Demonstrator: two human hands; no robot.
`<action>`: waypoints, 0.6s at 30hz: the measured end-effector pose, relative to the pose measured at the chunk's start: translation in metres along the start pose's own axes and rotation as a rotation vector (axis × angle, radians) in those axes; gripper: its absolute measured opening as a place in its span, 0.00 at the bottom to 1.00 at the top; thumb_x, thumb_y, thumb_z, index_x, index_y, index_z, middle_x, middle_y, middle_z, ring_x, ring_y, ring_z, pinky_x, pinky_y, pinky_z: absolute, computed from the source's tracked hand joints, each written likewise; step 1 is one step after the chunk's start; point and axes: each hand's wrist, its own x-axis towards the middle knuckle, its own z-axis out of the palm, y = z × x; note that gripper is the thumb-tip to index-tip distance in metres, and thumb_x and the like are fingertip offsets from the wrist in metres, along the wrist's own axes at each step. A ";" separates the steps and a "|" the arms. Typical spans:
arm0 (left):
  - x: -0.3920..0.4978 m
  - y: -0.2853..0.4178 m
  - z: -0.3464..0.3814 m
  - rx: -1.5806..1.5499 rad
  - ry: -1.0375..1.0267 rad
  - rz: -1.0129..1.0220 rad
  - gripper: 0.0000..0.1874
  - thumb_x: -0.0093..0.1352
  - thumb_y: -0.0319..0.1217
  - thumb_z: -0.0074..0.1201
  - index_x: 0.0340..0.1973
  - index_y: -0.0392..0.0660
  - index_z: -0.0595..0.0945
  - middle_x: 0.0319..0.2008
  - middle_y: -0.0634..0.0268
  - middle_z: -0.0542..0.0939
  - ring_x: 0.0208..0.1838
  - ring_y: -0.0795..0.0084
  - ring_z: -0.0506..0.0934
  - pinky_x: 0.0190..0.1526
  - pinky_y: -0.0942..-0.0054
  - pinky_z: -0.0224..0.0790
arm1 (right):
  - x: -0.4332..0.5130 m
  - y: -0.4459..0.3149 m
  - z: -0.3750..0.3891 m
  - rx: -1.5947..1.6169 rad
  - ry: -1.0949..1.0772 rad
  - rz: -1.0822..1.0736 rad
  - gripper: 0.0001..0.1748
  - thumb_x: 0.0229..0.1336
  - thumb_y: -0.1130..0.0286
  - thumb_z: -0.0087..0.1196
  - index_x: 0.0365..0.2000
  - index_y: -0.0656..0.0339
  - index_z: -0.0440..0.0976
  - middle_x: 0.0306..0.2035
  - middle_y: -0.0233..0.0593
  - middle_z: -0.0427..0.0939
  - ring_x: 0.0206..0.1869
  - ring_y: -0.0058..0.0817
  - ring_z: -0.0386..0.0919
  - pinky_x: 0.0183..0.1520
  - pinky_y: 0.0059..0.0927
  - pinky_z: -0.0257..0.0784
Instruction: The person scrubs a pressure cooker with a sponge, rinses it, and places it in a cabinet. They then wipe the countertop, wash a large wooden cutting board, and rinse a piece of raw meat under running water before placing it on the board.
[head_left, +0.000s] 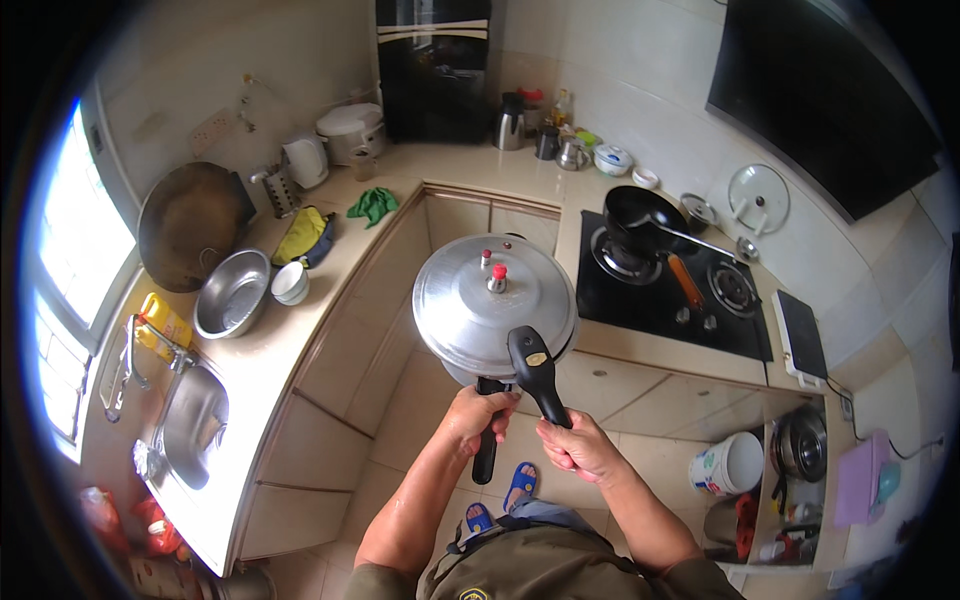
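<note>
A metal pressure cooker with its lid on (465, 315) is held up in front of my body, above the floor. Red-capped valves (498, 279) stand on the lid. My left hand (480, 421) grips the pot's black lower handle (486, 457). The lid's black handle (540, 375) is in the grip of my right hand (581, 448). The two handles are not lined up; the lid's handle is turned to the right of the pot's handle. Most of the pot body is hidden under the lid.
The gas stove (637, 315), bearing a black wok (641, 214) with a ladle, is at right. The left counter (300, 352) holds a metal basin (234, 294), white bowls (290, 283), cloths and a sink (196, 431). A white bucket (726, 465) stands low at right.
</note>
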 end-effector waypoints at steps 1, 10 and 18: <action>-0.002 -0.005 0.001 -0.011 -0.012 -0.004 0.10 0.66 0.27 0.62 0.25 0.37 0.77 0.18 0.64 0.73 0.14 0.73 0.69 0.15 0.70 0.64 | -0.006 0.005 0.001 -0.005 0.016 0.005 0.16 0.68 0.58 0.59 0.31 0.57 0.68 0.17 0.21 0.64 0.15 0.10 0.61 0.17 0.16 0.55; 0.001 -0.033 0.033 0.002 -0.096 -0.037 0.08 0.66 0.25 0.60 0.28 0.37 0.77 0.19 0.65 0.73 0.15 0.75 0.69 0.15 0.71 0.64 | -0.048 0.033 -0.009 0.102 0.119 -0.044 0.15 0.68 0.59 0.58 0.32 0.56 0.67 0.17 0.22 0.63 0.14 0.13 0.59 0.17 0.19 0.54; 0.019 -0.055 0.102 0.014 -0.048 -0.045 0.09 0.66 0.26 0.61 0.26 0.38 0.77 0.19 0.65 0.73 0.15 0.75 0.68 0.16 0.71 0.64 | -0.086 0.024 -0.065 0.155 0.134 -0.129 0.18 0.69 0.57 0.57 0.27 0.54 0.64 0.15 0.24 0.63 0.14 0.13 0.59 0.18 0.21 0.55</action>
